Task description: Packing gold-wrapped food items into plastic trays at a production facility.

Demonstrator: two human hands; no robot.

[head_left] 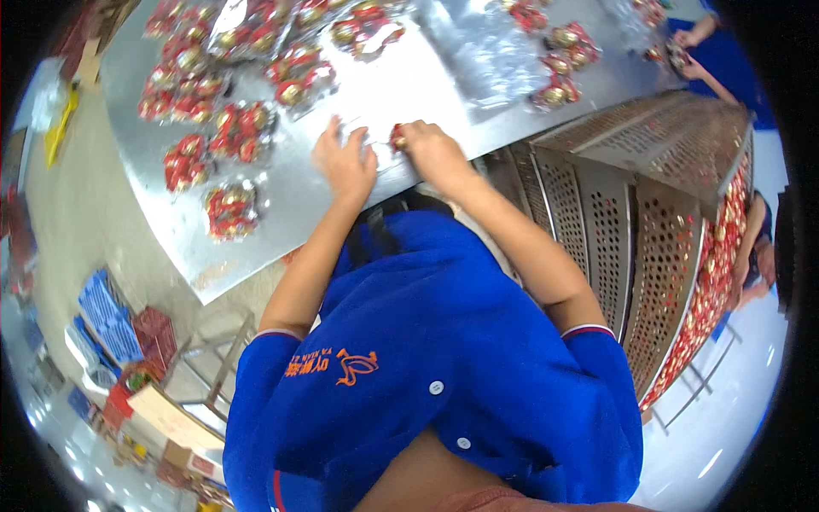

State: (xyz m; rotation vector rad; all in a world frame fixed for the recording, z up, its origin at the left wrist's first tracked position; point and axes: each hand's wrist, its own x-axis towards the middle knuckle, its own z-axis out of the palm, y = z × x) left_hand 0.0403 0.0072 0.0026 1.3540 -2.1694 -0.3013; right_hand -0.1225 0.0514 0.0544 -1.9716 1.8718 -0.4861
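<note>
Orange shirt lettering (309, 363) | right fingers (418, 132) hold red piece (397, 137), maybe foil-wrapped

A shiny metal table (290, 192) stands on a pale floor (85, 213).

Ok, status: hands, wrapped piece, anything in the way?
Left hand open, fingers spread over the metal table. Right hand gripping a red-and-gold wrapped piece. Filled bags off left, not between the hands.
</note>
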